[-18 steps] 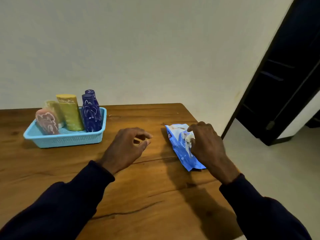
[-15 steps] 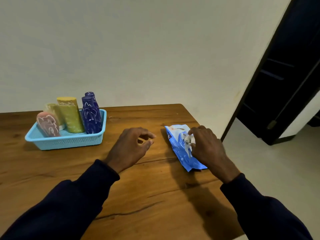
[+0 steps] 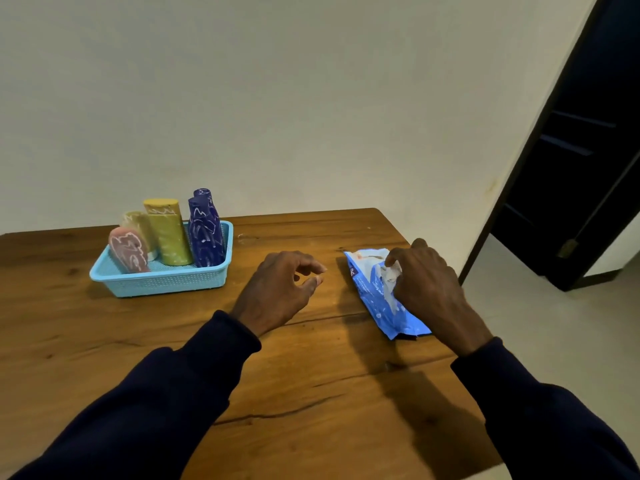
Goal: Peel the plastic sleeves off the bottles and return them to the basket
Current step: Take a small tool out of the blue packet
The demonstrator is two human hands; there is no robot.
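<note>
A light blue basket stands on the wooden table at the left. It holds a pink bottle, a yellow bottle with a paler one behind it, and two dark blue bottles, all wrapped in plastic sleeves. My left hand hovers over the table's middle, fingers loosely curled and holding nothing. My right hand rests on a blue packet near the right edge, fingertips pinching a pale crumpled bit of plastic on top of it.
The table's right edge lies just beyond the blue packet, with pale floor below. A dark open doorway stands at the right. A plain wall runs along the table's far side.
The view has shifted slightly. My left hand has drifted a little to the right and opened a touch. My right hand stays on the blue packet.
</note>
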